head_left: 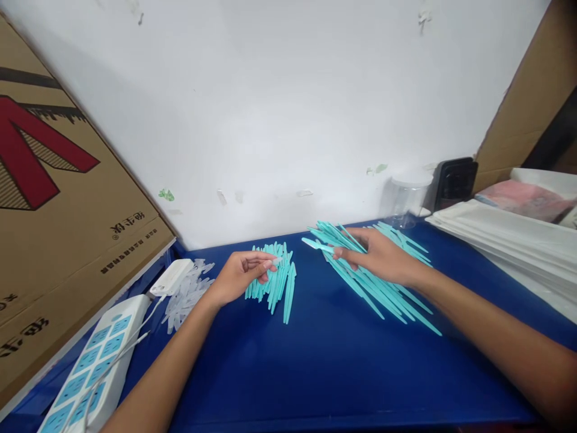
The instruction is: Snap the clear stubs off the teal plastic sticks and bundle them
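Note:
My left hand [247,273] pinches a small clear plastic cap [277,261] between thumb and fingertips. Just behind and beneath it lies a pile of slim teal eyebrow razors [282,288]. My right hand [374,255] is closed on a teal eyebrow razor [318,245], whose pale blade end points left towards the other hand. Around and under the right hand spreads a larger fanned heap of teal razors [378,291]; whether the fingers grip more than one is unclear. Loose clear caps [187,297] lie in a heap left of my left hand.
A white power strip [106,355] with cables and a white adapter [171,276] lie at the left, by a large cardboard box [76,210]. At the back right stand a clear jar [408,198] and a black container [455,183]. White stacked sheets [509,234] lie at the right.

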`<state>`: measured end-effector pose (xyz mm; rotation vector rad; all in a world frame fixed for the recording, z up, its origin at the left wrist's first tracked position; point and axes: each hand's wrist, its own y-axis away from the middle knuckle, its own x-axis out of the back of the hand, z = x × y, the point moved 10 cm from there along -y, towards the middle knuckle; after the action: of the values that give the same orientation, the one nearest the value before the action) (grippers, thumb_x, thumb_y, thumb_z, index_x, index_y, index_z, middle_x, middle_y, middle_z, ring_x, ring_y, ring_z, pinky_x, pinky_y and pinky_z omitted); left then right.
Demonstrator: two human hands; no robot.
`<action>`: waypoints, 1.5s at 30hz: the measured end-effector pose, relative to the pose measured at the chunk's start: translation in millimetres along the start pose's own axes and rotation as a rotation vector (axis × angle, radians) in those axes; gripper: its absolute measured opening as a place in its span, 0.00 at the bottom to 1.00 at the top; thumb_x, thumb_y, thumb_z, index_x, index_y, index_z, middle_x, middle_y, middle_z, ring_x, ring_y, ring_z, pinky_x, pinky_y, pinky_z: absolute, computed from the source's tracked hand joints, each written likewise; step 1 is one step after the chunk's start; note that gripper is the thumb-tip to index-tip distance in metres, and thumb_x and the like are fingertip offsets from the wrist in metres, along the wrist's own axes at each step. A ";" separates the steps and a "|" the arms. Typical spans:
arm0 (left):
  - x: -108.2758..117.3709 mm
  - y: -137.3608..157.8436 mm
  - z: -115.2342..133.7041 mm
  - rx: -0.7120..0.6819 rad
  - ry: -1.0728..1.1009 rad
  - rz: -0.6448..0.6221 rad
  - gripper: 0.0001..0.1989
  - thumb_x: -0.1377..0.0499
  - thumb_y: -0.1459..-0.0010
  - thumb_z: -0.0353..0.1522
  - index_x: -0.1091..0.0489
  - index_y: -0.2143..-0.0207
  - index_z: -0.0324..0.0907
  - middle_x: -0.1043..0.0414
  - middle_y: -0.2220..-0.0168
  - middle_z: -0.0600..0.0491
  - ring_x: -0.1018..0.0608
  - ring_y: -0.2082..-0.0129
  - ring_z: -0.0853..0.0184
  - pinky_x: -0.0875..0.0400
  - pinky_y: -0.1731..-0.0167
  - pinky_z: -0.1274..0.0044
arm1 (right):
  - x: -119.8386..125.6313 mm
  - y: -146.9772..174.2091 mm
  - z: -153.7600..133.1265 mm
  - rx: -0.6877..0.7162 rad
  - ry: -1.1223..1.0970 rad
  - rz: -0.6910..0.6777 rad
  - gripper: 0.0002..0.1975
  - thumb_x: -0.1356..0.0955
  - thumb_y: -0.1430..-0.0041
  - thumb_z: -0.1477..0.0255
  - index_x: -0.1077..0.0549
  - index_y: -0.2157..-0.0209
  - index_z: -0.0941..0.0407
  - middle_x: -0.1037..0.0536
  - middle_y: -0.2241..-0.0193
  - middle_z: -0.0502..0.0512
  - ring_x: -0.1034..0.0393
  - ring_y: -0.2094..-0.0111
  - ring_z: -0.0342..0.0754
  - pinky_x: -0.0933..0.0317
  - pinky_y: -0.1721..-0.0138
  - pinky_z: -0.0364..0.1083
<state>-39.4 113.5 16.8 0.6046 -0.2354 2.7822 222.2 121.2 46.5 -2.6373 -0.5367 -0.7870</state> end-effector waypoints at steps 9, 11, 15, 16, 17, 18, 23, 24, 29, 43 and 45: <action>-9.2 0.8 4.7 -0.009 0.135 0.117 0.17 0.32 0.42 0.40 0.19 0.55 0.38 0.18 0.64 0.45 0.25 0.74 0.70 0.26 0.71 0.77 | -18.9 4.2 2.1 -0.018 -0.082 -0.074 0.19 0.29 0.41 0.52 0.24 0.69 0.55 0.26 0.78 0.47 0.34 0.83 0.44 0.42 0.75 0.46; -7.0 0.5 4.9 -0.024 0.147 0.151 0.17 0.30 0.44 0.39 0.19 0.55 0.38 0.18 0.64 0.46 0.24 0.74 0.69 0.26 0.72 0.76 | -20.6 4.6 3.1 -0.040 -0.113 -0.096 0.19 0.29 0.41 0.53 0.23 0.68 0.56 0.21 0.72 0.50 0.36 0.84 0.42 0.43 0.77 0.46; -4.5 0.9 4.1 -0.045 0.148 0.171 0.16 0.30 0.45 0.38 0.18 0.55 0.40 0.20 0.70 0.49 0.23 0.73 0.69 0.25 0.71 0.77 | -24.8 4.8 0.4 -0.051 -0.167 -0.143 0.17 0.28 0.41 0.54 0.24 0.67 0.56 0.18 0.67 0.53 0.37 0.83 0.42 0.43 0.79 0.45; -4.5 1.2 4.1 -0.048 0.141 0.169 0.16 0.29 0.45 0.37 0.18 0.55 0.40 0.20 0.71 0.50 0.23 0.73 0.69 0.26 0.71 0.77 | -25.2 4.8 0.2 -0.056 -0.168 -0.145 0.18 0.28 0.41 0.54 0.24 0.67 0.56 0.18 0.68 0.53 0.37 0.83 0.42 0.43 0.79 0.45; -4.5 1.5 4.1 -0.050 0.134 0.166 0.16 0.29 0.45 0.37 0.18 0.55 0.40 0.21 0.72 0.51 0.23 0.74 0.69 0.26 0.71 0.77 | -25.4 4.8 0.2 -0.062 -0.166 -0.145 0.18 0.28 0.42 0.54 0.23 0.67 0.56 0.18 0.68 0.54 0.37 0.83 0.42 0.43 0.79 0.45; -4.7 1.9 4.2 -0.053 0.125 0.162 0.15 0.29 0.45 0.37 0.18 0.56 0.41 0.21 0.73 0.51 0.24 0.74 0.70 0.26 0.72 0.78 | -25.5 4.8 0.4 -0.067 -0.162 -0.143 0.18 0.28 0.42 0.54 0.23 0.67 0.56 0.18 0.69 0.54 0.37 0.83 0.42 0.43 0.79 0.45; -7.3 2.7 3.8 -0.056 0.112 0.154 0.15 0.28 0.46 0.37 0.17 0.57 0.41 0.20 0.73 0.51 0.23 0.75 0.70 0.26 0.73 0.79 | -26.4 5.4 1.4 -0.067 -0.137 -0.141 0.19 0.28 0.42 0.53 0.23 0.67 0.57 0.19 0.71 0.53 0.37 0.83 0.42 0.45 0.79 0.44; -7.8 2.8 3.9 -0.054 0.108 0.159 0.15 0.28 0.47 0.37 0.17 0.57 0.41 0.19 0.72 0.51 0.23 0.75 0.70 0.26 0.73 0.79 | -27.1 5.4 1.8 -0.065 -0.135 -0.142 0.19 0.28 0.42 0.53 0.23 0.67 0.57 0.19 0.71 0.52 0.36 0.83 0.42 0.45 0.80 0.44; -14.2 4.2 6.2 -0.034 0.093 0.180 0.16 0.27 0.49 0.38 0.16 0.59 0.40 0.16 0.68 0.48 0.17 0.71 0.64 0.21 0.70 0.75 | -35.1 6.3 1.8 -0.051 -0.160 -0.146 0.19 0.28 0.41 0.53 0.21 0.68 0.57 0.23 0.77 0.49 0.35 0.84 0.42 0.41 0.76 0.45; -26.0 6.2 12.2 -0.057 -0.029 0.139 0.17 0.31 0.44 0.41 0.17 0.56 0.41 0.16 0.61 0.45 0.15 0.63 0.56 0.19 0.60 0.68 | -41.0 7.3 -0.3 -0.045 -0.160 -0.147 0.21 0.30 0.39 0.51 0.25 0.65 0.56 0.18 0.69 0.53 0.34 0.83 0.43 0.37 0.70 0.48; -16.0 7.0 20.4 -0.116 -0.214 0.196 0.15 0.33 0.41 0.42 0.17 0.56 0.44 0.16 0.59 0.47 0.16 0.62 0.57 0.21 0.61 0.70 | -30.1 3.5 7.5 -0.056 -0.075 -0.091 0.20 0.32 0.38 0.51 0.26 0.65 0.56 0.18 0.67 0.54 0.33 0.81 0.45 0.40 0.74 0.47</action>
<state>-19.9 98.6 27.6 0.8939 -0.5237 2.8608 203.8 113.5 22.5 -2.7188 -0.6689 -0.7423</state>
